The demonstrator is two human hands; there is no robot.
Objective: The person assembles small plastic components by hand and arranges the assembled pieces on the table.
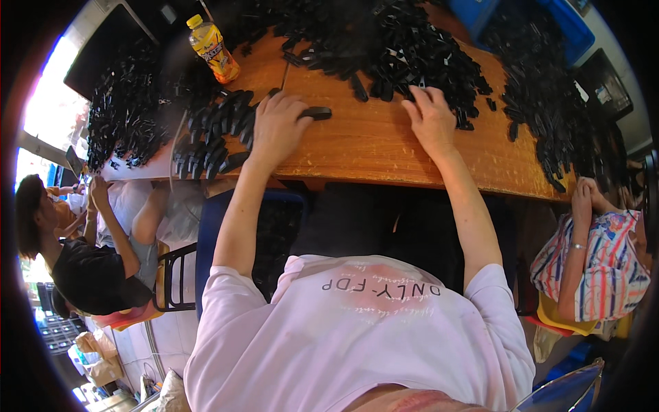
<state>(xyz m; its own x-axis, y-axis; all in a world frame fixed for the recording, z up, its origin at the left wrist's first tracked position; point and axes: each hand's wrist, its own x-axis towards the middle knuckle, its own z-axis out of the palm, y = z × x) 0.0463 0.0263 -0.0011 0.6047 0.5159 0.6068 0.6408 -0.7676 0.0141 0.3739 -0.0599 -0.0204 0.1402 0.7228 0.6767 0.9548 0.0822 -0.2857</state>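
Head view: the left hand (278, 130) is over the orange-brown tabletop (364, 147), and a small, elongated black piece (320, 113) juts out from its grip on the right side. Thumb and forefinger look clamped on that piece; whether it is lifted clear of the wood is hard to tell. The right hand (434, 125) reaches to the near edge of a loose heap of black pieces (439, 62), thumb a little apart from the fingers; I cannot tell whether its grip is closed on anything there. Left of the left hand, more black parts (218, 127) lie in rough rows.

Judging by its look, the held piece should be light and stiff, probably plastic, its smooth faces perhaps a bit slippery under dry fingertips. It seems unlikely to break from a light pinch, though scuffing is possible. Best hold: thumb and forefinger across the long sides near the middle, leaving both ends free. Pieces in the heap overlap, so an outlying one should come away most easily.
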